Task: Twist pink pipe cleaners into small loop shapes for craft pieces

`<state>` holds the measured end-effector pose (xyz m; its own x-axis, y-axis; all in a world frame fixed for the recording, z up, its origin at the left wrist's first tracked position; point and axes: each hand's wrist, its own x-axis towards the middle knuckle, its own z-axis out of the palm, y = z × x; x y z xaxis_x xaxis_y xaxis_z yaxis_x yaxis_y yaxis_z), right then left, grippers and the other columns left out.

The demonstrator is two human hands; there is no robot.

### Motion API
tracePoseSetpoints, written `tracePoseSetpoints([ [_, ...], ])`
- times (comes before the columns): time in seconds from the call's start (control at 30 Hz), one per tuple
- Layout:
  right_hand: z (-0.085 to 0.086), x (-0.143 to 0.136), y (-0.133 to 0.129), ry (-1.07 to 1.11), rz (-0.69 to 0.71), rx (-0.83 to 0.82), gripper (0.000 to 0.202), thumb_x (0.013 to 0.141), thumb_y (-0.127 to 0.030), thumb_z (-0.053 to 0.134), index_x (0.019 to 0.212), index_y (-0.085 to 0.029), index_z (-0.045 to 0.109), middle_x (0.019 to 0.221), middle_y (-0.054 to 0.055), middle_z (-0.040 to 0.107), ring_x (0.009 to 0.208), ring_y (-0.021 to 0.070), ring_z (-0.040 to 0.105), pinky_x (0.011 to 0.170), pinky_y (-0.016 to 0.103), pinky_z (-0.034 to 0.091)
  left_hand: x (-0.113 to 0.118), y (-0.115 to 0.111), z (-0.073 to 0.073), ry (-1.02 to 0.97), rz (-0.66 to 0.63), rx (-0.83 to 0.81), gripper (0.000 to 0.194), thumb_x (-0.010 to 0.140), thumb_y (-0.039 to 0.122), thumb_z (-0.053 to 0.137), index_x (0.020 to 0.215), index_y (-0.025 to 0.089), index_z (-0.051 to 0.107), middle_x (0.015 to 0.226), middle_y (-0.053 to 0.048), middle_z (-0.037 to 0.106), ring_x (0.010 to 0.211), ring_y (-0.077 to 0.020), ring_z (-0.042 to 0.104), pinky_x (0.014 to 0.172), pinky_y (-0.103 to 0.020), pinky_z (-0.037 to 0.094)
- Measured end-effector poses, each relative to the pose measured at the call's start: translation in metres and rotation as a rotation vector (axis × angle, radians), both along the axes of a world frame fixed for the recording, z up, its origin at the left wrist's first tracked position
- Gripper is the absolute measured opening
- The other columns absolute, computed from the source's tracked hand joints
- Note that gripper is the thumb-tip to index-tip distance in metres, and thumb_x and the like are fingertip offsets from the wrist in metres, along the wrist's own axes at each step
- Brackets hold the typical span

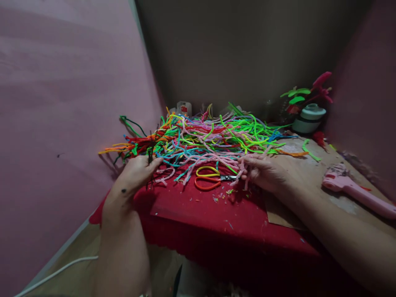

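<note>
the pale pink chenille stems [243, 168] lie along the near edge of a tangled chenille-stem heap [201, 138], their long axis running roughly left to right across the table; at the right end, short lengths bend down toward the near edge. the right hand [261, 171] pinches them between thumb and fingertips, its forearm slanting in from the lower right. the left hand [139, 171], on a steeply raised forearm with the wrist bent, pinches dark stems [150, 150] that point up and down, close to upright. the stems are fuzzy, thin and bendy, the heap mixing green, red, orange, blue and lilac. between the hands, the scissors [223, 178] lie on smooth red cloth [198, 214], yellow and red loop handles leftward, metal blades pointing right, tips hidden by pink stems. small coloured clippings [219, 197] are scattered just nearer.
</note>
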<state>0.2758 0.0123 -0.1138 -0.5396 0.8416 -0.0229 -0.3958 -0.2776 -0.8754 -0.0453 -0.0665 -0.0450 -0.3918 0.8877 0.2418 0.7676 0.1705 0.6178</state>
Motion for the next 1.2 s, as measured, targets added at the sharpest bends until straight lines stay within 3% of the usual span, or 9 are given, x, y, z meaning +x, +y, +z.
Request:
tracePoseSetpoints([
  [0.1,-0.001,0.0,0.001,0.002,0.003,0.001,0.013,0.069,-0.026,0.069,0.061,-0.019,0.062,0.06,0.002,0.057,0.051,0.0127,0.05,0.051,0.029,0.045,0.004,0.005,-0.004,0.458,-0.154,-0.367,0.034,0.076,0.047,0.05,0.058,0.019,0.059,0.056,-0.003,0.059,0.055,-0.0169,0.055,0.05,-0.024,0.036],
  [0.27,-0.002,0.0,0.002,0.014,0.013,0.028,0.011,0.068,-0.026,0.069,0.063,-0.018,0.063,0.059,0.002,0.056,0.051,0.0126,0.05,0.051,0.029,0.047,0.028,0.016,-0.019,0.667,-0.315,-0.612,0.033,0.083,0.036,0.037,0.096,0.024,0.064,0.099,-0.01,0.068,0.086,-0.0226,0.063,0.071,-0.029,0.045],
  [0.37,-0.001,0.0,0.002,0.018,0.015,0.033,0.011,0.07,-0.026,0.068,0.062,-0.019,0.064,0.061,0.002,0.057,0.052,0.0117,0.05,0.054,0.028,0.047,0.033,0.023,-0.027,0.682,-0.283,-0.648,0.038,0.084,0.029,0.035,0.112,0.026,0.06,0.108,-0.011,0.066,0.094,-0.0251,0.063,0.076,-0.034,0.046],
  [0.5,-0.002,0.0,0.003,0.006,-0.011,0.058,0.011,0.068,-0.025,0.068,0.059,-0.02,0.063,0.059,0.002,0.056,0.051,0.0129,0.05,0.05,0.028,0.045,0.026,0.034,-0.035,0.735,-0.211,-0.665,0.048,0.087,0.031,0.031,0.134,0.031,0.04,0.111,-0.016,0.064,0.096,-0.0304,0.063,0.078,-0.043,0.045],
  [0.73,0.004,-0.002,-0.002,0.022,0.035,0.006,0.01,0.068,-0.025,0.068,0.06,-0.02,0.064,0.055,0.002,0.056,0.05,0.0136,0.051,0.051,0.029,0.046,0.024,0.051,-0.042,0.8,-0.151,-0.673,0.054,0.086,0.024,0.033,0.14,0.022,0.031,0.11,-0.023,0.063,0.099,-0.0343,0.06,0.078,-0.047,0.045],
  [0.87,0.004,-0.002,-0.001,0.055,0.04,0.012,0.009,0.068,-0.026,0.069,0.064,-0.018,0.065,0.057,0.002,0.058,0.049,0.0126,0.051,0.05,0.027,0.045,0.016,0.04,-0.033,0.794,-0.186,-0.7,0.047,0.087,0.033,0.028,0.129,0.023,0.046,0.107,-0.02,0.065,0.095,-0.0336,0.062,0.076,-0.045,0.046],
  [0.97,0.004,-0.002,-0.001,0.069,0.038,0.014,0.01,0.066,-0.025,0.071,0.065,-0.016,0.066,0.057,0.002,0.058,0.05,0.0122,0.051,0.049,0.026,0.044,0.007,0.021,-0.028,0.804,-0.18,-0.712,0.045,0.088,0.029,0.025,0.122,0.025,0.053,0.101,-0.018,0.067,0.093,-0.0335,0.063,0.074,-0.044,0.046],
  [1.1,0.004,-0.002,-0.001,0.05,0.038,0.03,0.01,0.068,-0.027,0.07,0.064,-0.018,0.066,0.058,0.002,0.058,0.051,0.012,0.05,0.051,0.027,0.044,0.002,0.003,-0.032,0.833,-0.114,-0.717,0.05,0.088,0.019,0.021,0.129,0.029,0.048,0.109,-0.016,0.065,0.096,-0.0319,0.062,0.072,-0.042,0.047],
  [1.2,0.003,-0.002,-0.001,0.047,0.032,0.025,0.009,0.067,-0.026,0.07,0.064,-0.019,0.067,0.058,0.002,0.058,0.051,0.0121,0.05,0.052,0.028,0.044,0.004,0.006,-0.038,0.851,-0.062,-0.712,0.051,0.086,0.014,0.024,0.134,0.019,0.042,0.108,-0.022,0.064,0.095,-0.0321,0.063,0.075,-0.044,0.047],
])
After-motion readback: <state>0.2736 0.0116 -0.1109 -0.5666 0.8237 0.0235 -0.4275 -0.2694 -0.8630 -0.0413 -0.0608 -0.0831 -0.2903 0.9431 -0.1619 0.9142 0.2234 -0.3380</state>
